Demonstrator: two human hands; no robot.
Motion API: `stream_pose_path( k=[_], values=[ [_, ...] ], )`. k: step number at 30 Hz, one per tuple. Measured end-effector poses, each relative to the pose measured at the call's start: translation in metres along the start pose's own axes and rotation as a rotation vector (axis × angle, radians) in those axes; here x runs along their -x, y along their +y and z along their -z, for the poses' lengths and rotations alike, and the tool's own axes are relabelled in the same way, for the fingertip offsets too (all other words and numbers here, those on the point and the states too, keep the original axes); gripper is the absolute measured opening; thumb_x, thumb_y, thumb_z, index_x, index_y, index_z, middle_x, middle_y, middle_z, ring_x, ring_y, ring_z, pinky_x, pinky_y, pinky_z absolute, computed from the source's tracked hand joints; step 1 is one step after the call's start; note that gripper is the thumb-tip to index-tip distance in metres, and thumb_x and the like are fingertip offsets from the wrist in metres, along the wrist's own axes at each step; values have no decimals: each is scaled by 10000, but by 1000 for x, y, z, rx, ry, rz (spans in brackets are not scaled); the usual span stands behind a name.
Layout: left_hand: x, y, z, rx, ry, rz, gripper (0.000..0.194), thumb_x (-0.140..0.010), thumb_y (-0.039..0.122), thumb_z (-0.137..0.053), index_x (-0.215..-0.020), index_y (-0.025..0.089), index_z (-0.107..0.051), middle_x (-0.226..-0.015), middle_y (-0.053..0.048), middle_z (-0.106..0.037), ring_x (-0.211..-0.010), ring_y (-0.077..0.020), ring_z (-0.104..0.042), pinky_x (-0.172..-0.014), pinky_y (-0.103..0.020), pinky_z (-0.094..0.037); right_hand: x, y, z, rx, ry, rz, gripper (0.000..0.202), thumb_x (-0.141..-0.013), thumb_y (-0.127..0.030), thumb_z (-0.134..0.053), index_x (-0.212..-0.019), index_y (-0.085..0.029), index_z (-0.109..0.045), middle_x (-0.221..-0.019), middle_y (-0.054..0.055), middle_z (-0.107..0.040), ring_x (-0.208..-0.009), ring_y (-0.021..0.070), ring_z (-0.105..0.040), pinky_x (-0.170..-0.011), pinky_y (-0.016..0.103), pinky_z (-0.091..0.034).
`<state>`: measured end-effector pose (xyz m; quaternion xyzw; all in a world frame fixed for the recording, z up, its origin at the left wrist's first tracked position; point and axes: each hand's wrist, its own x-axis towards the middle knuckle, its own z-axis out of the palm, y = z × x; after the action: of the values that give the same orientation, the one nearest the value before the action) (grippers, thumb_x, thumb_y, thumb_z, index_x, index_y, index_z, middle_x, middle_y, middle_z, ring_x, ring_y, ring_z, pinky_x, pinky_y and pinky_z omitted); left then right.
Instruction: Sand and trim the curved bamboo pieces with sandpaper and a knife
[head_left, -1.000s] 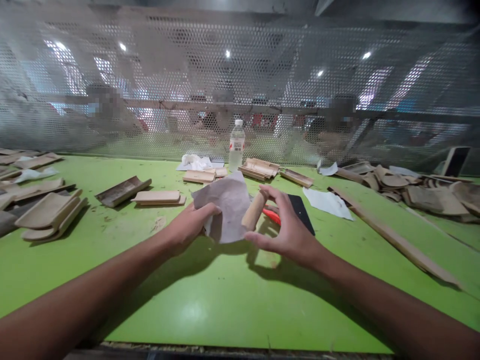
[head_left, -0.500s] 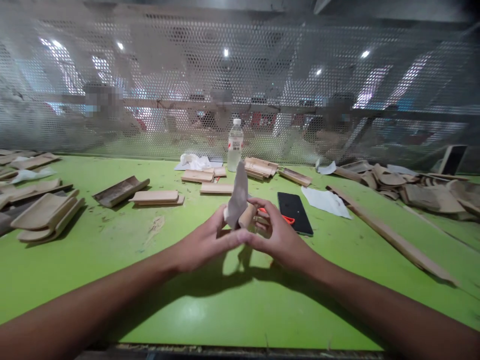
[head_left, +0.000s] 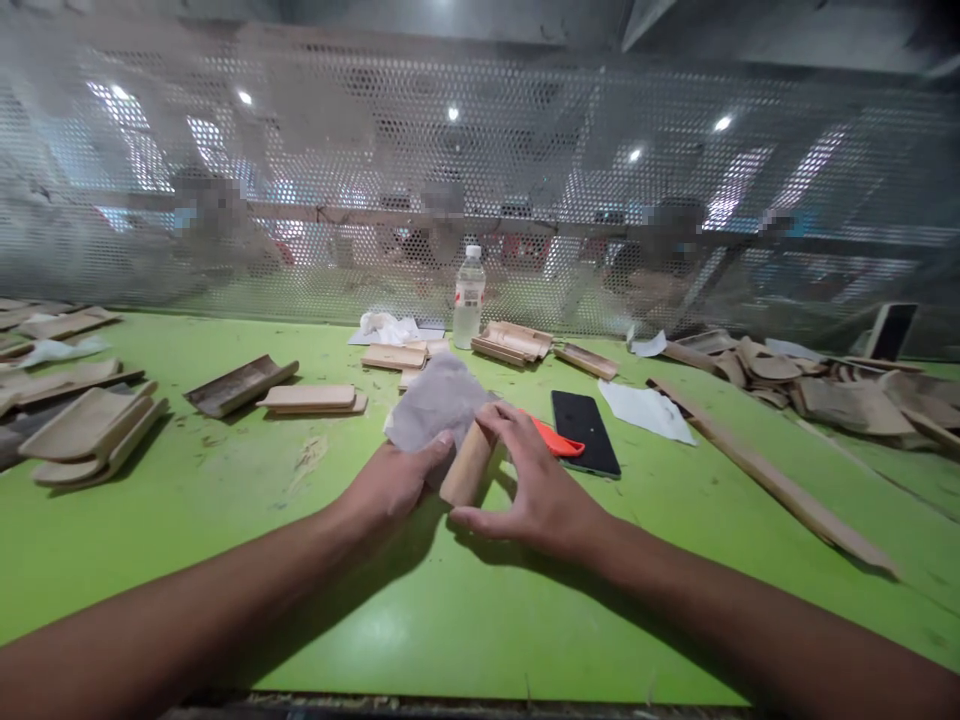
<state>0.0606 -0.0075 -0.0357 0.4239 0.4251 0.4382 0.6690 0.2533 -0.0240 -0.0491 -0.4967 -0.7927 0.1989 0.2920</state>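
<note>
My left hand (head_left: 401,478) grips a grey sheet (head_left: 439,402) that looks like sandpaper, thumb on top. The sheet lies spread above the green table (head_left: 390,600). Just right of it, my right hand (head_left: 529,480) holds a short, rounded, light brown wooden piece (head_left: 468,466) between fingertips and thumb. The piece is tilted, its lower end toward me. Behind my right hand lies an orange-red object (head_left: 556,437), touching a black phone (head_left: 586,432).
A water bottle (head_left: 469,298) stands at the back before a perforated metal screen (head_left: 337,170). Curved wooden pieces (head_left: 240,384) lie at the left and back. A long strip (head_left: 772,475) and a heap of pieces (head_left: 847,405) are on the right, near white paper (head_left: 646,410).
The grey sheet has turned from upright to spread flat and moved left. The wooden piece now shows more fully, lower and nearer me. My hands have moved slightly apart.
</note>
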Motion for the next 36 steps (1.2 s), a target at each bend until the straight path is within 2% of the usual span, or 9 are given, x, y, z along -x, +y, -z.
stream_pose_path(
  k=[4, 7, 14, 18, 20, 24, 28, 31, 36],
  values=[
    [3, 8, -5, 98, -63, -3, 274, -910, 187, -687, -1181, 165, -722, -1169, -121, -769, -970, -270, -760, -787, -348, -639, -4, 6, 11, 31, 35, -15, 925, -683, -728, -794, -1450, -287, -523, -1632, 162, -214, -1483, 437, -341, -1193, 665, -321],
    [5, 13, -10, 150, -42, -14, 284, -922, 98, -641, -1189, 165, -714, -1195, -104, -765, -1031, -239, -749, -816, -299, -636, -6, 5, 17, 56, 101, -22, 854, -693, -743, -779, -1389, -285, -596, -1583, 156, -269, -1448, 434, -383, -1176, 664, -354],
    [5, 13, -11, 167, 28, 75, 208, -924, 116, -669, -1121, 138, -734, -1083, -112, -789, -893, -214, -766, -705, -255, -647, -6, -4, 13, 188, 114, 57, 843, -706, -783, -740, -1358, -256, -653, -1423, 189, -414, -1357, 454, -442, -1110, 695, -413],
    [3, 16, -10, 177, 60, 44, 179, -962, 95, -613, -1104, 122, -718, -1001, -102, -791, -739, -175, -750, -650, -254, -644, -9, 3, 19, 275, 205, 73, 837, -720, -781, -731, -1324, -203, -683, -1392, 208, -429, -1327, 455, -460, -1112, 693, -406],
    [3, 17, -10, 182, 72, 60, 169, -972, 78, -593, -1083, 116, -714, -964, -97, -791, -686, -154, -735, -633, -239, -639, -8, 3, 20, 302, 215, 85, 848, -730, -782, -721, -1335, -189, -678, -1408, 219, -420, -1330, 462, -450, -1101, 703, -409],
    [3, 18, -9, 184, 53, 98, 176, -970, 87, -603, -1104, 114, -715, -932, -94, -790, -667, -160, -733, -625, -251, -646, -6, 2, 18, 311, 151, 143, 846, -757, -746, -728, -1399, -203, -632, -1447, 221, -409, -1337, 452, -451, -1064, 703, -445],
    [3, 18, -10, 206, 127, 63, 154, -975, 53, -575, -994, 90, -723, -852, -88, -783, -612, -135, -710, -578, -212, -621, -7, 3, 19, 365, 242, 109, 794, -759, -700, -758, -1346, -175, -659, -1424, 229, -423, -1316, 458, -461, -1055, 708, -449],
    [5, 19, -11, 192, 87, 108, 164, -976, 67, -578, -1045, 94, -725, -859, -95, -785, -595, -161, -714, -543, -250, -627, -6, 2, 18, 352, 200, 139, 805, -758, -706, -753, -1370, -199, -623, -1458, 227, -404, -1338, 461, -443, -1060, 712, -443],
    [5, 23, -14, 208, 131, 85, 168, -981, 60, -571, -999, 88, -735, -867, -97, -787, -607, -152, -715, -550, -227, -622, -7, -4, 15, 252, 193, 79, 806, -732, -687, -773, -1309, -175, -538, -1363, 218, -490, -1239, 403, -534, -1011, 646, -516]
  ],
)
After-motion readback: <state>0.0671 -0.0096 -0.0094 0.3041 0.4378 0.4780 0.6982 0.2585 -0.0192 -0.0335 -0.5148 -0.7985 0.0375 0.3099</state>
